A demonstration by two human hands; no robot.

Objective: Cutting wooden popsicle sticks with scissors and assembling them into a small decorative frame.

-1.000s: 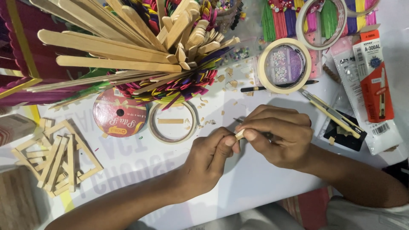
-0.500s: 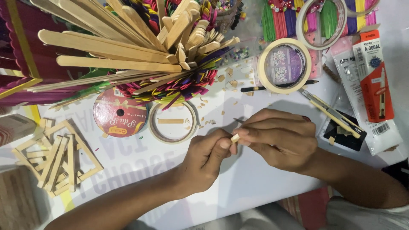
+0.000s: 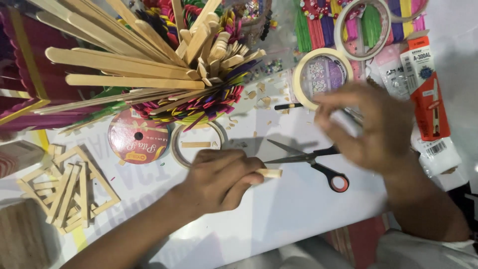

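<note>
**Short wooden stick piece held over the white worktop**

The left hand [image 3: 219, 179] is clenched around a short piece of craft stick [image 3: 269, 173], pale, flat, raw wood with a squarely cut end. Its long axis runs roughly level across the view, the free end pointing right toward the scissors [image 3: 318, 162]. It is held just above the middle of the smooth white worktop [image 3: 279, 214].

The right hand [image 3: 371, 127] is blurred, fingers spread and released, holding nothing, hovering above the scissors and just beside the ring of cream masking tape [image 3: 321, 74].

The scissors lie flat, thin metal blades slightly parted and pointing left, black handles with an orange-lined loop toward the near edge.

Toward the far left corner stands a bristling bundle of long plain and coloured sticks [image 3: 149, 65]. Beneath it lie a round pink ribbon spool [image 3: 137, 137] and an empty tape ring [image 3: 199, 144]. Near the left edge rests a frame of glued sticks [image 3: 69, 189]. Wood chips [image 3: 259, 97] scatter behind the scissors. Along the right edge lies a red-and-white packaged cutter [image 3: 428, 94].

Bare worktop lies between the hands and the near edge.
</note>
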